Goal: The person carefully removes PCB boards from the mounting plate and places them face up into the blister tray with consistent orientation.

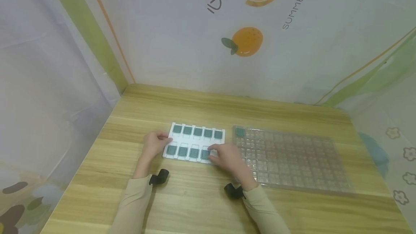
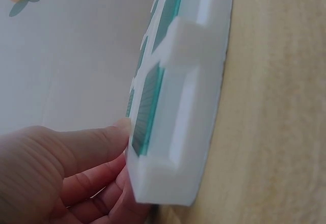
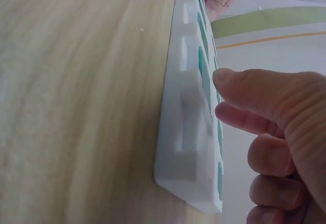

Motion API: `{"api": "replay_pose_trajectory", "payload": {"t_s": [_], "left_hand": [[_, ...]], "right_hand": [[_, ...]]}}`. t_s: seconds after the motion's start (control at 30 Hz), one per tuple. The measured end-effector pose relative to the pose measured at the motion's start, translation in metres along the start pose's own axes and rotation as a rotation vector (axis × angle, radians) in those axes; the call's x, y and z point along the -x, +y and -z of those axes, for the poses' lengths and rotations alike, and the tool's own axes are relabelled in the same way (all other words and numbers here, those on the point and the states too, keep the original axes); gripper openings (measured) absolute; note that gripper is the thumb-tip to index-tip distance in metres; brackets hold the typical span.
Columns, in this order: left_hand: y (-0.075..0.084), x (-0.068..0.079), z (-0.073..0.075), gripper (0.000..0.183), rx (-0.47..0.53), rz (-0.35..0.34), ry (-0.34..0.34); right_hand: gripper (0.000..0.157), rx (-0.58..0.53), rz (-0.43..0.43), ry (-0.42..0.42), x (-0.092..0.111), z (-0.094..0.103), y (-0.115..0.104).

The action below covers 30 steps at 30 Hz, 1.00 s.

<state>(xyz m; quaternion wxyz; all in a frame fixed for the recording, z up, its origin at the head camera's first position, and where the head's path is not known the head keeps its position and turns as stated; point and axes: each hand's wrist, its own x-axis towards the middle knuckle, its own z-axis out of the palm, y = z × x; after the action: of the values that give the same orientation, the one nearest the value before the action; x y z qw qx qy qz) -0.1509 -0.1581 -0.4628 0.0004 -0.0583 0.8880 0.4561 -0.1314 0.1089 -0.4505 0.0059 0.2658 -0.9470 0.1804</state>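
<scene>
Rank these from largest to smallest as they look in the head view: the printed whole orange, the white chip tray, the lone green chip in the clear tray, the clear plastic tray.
1. Clear plastic tray
2. White chip tray
3. Printed whole orange
4. Lone green chip

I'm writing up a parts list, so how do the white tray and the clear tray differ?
The white tray is opaque; the clear tray is see-through. The white tray is smaller than the clear tray. The white tray holds two rows of green chips; the clear tray shows just one chip, in a corner. Both have compartments and sit on the table.
</scene>
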Motion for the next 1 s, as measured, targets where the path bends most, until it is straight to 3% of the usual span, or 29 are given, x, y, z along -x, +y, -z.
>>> {"api": "replay_pose_trajectory", "payload": {"t_s": [0.53,1.0], "left_hand": [[0.0000,0.0003,-0.0010,0.022,0.015,0.016,-0.003],[0.0000,0.0007,-0.0004,0.021,0.023,0.003,-0.002]], "right_hand": [[0.029,0.030,-0.007,0.008,-0.0002,-0.0085,-0.0010],[0.025,0.026,-0.013,0.022,-0.0019,-0.0090,-0.0067]]}}
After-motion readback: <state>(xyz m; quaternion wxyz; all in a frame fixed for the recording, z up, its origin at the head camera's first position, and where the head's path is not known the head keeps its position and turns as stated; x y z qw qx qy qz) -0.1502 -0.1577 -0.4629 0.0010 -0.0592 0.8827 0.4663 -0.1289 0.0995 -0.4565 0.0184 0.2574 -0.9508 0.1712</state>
